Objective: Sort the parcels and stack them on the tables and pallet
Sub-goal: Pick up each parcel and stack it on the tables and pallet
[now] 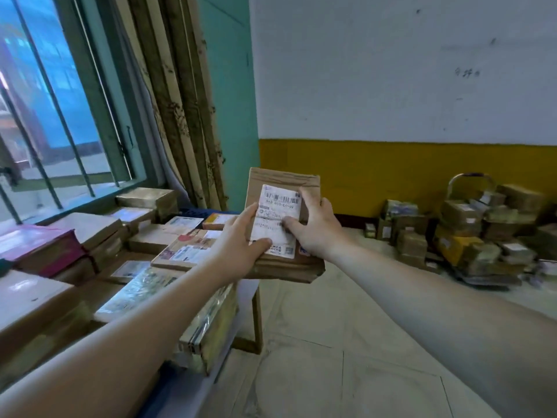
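Reaching forward with both forearms stretched out and drawn together, the person holds a brown cardboard parcel [283, 180] in the air in front of the chest, just off the right end of the table [257, 315].

The left hand [238, 241] comes in from the lower left, back of the hand to the camera. The right hand [318, 227] comes in from the lower right, its wrist bent slightly inward.

The parcel is a flat oblong. Its long axis runs away from the person, the far end is tipped upward, and its broad face is turned toward the camera. A white shipping label [280, 206] lies lengthwise on that face, with the barcode at the far end.

Both hands grip the parcel. The left thumb lies across the near end of the label and the forefinger stretches up along the label's left edge, while the rest of that hand is hidden under the parcel. The right thumb presses on the middle of the label, and the right fingers [310, 197] curl over the parcel's right edge.

More parcels [187, 251] are packed side by side and stacked on the table, under a barred window [60, 101] with a curtain [180, 101]. A loose heap of boxes [464, 233] sits by the far wall, well apart, around a curved metal handle [471, 178].
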